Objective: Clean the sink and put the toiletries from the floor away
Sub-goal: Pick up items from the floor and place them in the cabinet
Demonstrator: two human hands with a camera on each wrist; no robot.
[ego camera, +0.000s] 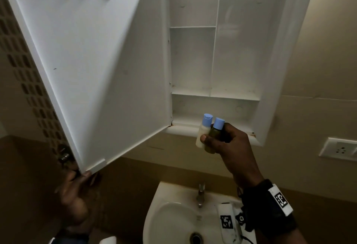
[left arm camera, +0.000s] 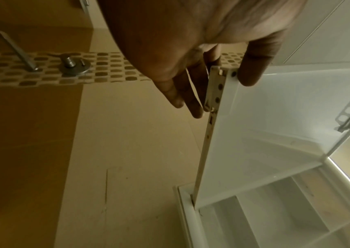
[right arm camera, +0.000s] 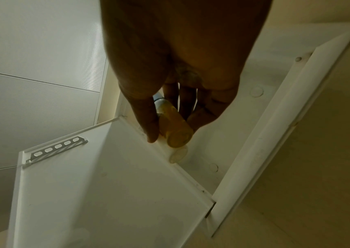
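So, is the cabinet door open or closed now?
Open. The cabinet door stands swung out, the left hand holds its corner, and the shelves show.

- Your head view is dim and warm, and the brightest area is the white cabinet door [ego camera: 92, 66] left of your right grip [ego camera: 228, 141].
- Your left hand [ego camera: 73, 201] sits in deep shadow, soft and blurred.
- Straight edges bow near the frame borders.
- In both wrist views, your palms are dark and out of focus against pale panels.
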